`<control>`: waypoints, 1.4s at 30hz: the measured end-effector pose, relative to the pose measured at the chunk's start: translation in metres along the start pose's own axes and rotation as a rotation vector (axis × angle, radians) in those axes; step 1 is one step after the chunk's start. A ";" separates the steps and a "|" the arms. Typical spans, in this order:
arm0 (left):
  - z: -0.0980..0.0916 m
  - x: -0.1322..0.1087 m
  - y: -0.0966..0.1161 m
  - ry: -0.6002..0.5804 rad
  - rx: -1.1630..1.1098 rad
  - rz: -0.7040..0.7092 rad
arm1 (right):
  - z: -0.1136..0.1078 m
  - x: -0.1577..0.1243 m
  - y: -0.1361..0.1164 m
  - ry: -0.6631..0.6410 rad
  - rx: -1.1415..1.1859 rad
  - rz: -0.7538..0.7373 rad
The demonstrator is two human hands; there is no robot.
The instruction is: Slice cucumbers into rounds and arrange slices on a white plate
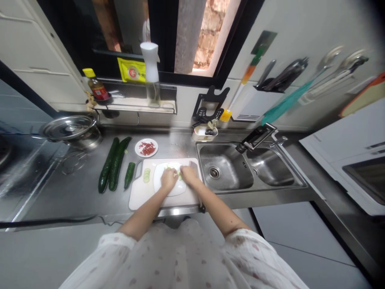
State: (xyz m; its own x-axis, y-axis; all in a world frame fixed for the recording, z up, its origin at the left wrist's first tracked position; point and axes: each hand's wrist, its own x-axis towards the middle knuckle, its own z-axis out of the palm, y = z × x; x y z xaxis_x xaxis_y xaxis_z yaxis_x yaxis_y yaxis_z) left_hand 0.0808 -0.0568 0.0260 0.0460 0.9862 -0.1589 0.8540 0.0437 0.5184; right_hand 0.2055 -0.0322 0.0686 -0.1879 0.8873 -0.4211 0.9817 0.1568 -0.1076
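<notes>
Over a white plate my left hand and right hand are close together, fingertips pinched on thin pale-green cucumber slices. The fingers partly hide the slices. More green bits show on the plate just behind my hands. The plate rests on a white cutting board. To its left, a short overlapping row of cucumber slices lies on the board. A cut piece of cucumber and two long whole cucumbers lie on the steel counter to the left.
Behind the board stands a small white dish of chopped red bits. A double sink with a black faucet is at the right. A lidded steel pot stands far left. A shelf holds a spray bottle and a sauce bottle.
</notes>
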 end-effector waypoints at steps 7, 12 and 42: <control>0.002 -0.013 -0.003 0.006 0.113 0.253 | -0.002 -0.002 -0.003 0.003 -0.016 0.028; 0.002 -0.020 -0.003 -0.050 0.155 0.304 | -0.001 -0.002 -0.003 0.009 -0.012 0.050; -0.004 -0.014 -0.009 -0.102 0.246 0.358 | 0.009 -0.001 0.020 0.088 0.147 0.206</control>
State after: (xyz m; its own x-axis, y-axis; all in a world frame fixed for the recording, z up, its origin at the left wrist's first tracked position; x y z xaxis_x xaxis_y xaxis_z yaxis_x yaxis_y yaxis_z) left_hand 0.0706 -0.0705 0.0272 0.4018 0.9108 -0.0944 0.8722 -0.3493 0.3425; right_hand 0.2250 -0.0334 0.0586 0.0252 0.9292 -0.3686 0.9831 -0.0900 -0.1597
